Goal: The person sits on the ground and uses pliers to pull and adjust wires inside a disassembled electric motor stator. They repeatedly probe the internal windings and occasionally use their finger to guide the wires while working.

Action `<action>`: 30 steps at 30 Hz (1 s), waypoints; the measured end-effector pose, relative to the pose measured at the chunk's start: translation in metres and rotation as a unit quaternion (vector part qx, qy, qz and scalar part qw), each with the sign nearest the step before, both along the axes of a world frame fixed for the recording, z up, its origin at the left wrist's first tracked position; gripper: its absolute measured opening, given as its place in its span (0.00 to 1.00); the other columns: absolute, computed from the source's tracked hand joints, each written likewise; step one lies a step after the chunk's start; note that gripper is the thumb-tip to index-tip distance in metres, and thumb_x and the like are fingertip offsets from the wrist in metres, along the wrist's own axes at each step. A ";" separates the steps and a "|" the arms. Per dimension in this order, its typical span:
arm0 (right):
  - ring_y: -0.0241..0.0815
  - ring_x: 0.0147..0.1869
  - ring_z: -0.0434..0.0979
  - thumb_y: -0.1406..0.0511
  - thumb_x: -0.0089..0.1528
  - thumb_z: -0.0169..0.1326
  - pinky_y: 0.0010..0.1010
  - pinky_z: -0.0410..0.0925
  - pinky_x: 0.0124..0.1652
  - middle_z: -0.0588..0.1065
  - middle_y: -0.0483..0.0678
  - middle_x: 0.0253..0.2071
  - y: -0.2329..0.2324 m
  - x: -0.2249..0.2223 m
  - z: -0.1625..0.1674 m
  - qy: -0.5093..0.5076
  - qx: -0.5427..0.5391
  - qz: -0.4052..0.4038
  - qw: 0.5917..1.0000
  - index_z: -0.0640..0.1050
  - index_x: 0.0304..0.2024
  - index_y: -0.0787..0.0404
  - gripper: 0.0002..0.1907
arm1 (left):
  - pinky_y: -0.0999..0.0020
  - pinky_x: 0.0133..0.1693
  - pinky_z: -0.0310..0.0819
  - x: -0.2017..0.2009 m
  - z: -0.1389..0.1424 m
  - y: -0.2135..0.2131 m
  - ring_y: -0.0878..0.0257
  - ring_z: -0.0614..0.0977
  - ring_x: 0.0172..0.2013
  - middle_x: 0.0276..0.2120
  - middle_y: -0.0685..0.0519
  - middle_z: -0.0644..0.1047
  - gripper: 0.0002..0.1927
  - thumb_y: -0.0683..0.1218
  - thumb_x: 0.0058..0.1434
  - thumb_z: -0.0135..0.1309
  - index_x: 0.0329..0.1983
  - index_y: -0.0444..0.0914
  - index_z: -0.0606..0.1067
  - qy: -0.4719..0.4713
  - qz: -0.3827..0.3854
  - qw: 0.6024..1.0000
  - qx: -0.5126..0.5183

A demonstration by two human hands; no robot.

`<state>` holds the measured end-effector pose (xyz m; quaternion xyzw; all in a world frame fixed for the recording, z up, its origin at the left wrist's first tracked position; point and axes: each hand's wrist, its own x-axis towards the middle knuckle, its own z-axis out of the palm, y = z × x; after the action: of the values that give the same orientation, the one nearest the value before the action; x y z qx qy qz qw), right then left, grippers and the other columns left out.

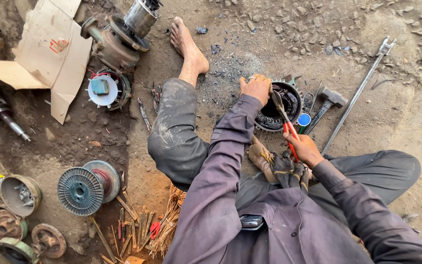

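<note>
The left hand clamps its fingers over the near-left rim of a round motor stator lying on the dirt ground, between the person's legs. The right hand is clenched around red-handled pliers, whose tips reach into the stator's dark windings. A hammer lies just beside the stator.

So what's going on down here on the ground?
A person sits on bare dirt, working on a round motor stator with dark windings. The left hand steadies its rim while the right hand holds red-handled cutters, their tip inside the windings. A hammer and a long metal rod lie just beside it. Wire spools and other motor parts sit off to the person's left.
</note>
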<state>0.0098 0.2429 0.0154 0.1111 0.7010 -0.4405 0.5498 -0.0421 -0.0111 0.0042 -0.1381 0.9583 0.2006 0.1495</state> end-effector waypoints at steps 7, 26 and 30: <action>0.41 0.22 0.73 0.49 0.65 0.53 0.33 0.69 0.25 0.73 0.49 0.26 -0.015 0.010 -0.024 0.020 -0.017 -0.015 1.000 0.77 0.42 0.66 0.25 | 0.39 0.60 0.53 0.010 0.009 -0.004 0.61 0.75 0.59 0.48 0.61 0.78 0.08 0.45 0.53 0.63 0.34 0.51 0.78 0.044 0.014 0.999 -0.001; 0.44 0.38 0.81 0.55 0.67 0.50 0.32 0.73 0.39 0.78 0.50 0.39 0.115 0.077 -0.022 -0.011 -0.092 -0.153 0.984 0.75 0.60 0.64 0.24 | 0.35 0.66 0.47 0.029 0.040 0.034 0.50 0.57 0.73 0.70 0.48 0.64 0.22 0.53 0.49 0.66 0.49 0.49 0.79 0.060 0.025 0.990 -0.123; 0.43 0.39 0.81 0.56 0.68 0.49 0.32 0.72 0.39 0.78 0.50 0.39 0.117 0.079 -0.022 -0.016 -0.090 -0.154 0.984 0.75 0.59 0.64 0.23 | 0.32 0.68 0.42 0.036 0.033 0.045 0.48 0.51 0.75 0.74 0.44 0.56 0.26 0.50 0.48 0.65 0.53 0.48 0.79 0.057 0.097 0.993 -0.042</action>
<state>0.0893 0.3595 -0.0064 0.1749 0.6241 -0.5789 0.4947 -0.0061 0.0339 0.0373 -0.2252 0.9548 0.1815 0.0683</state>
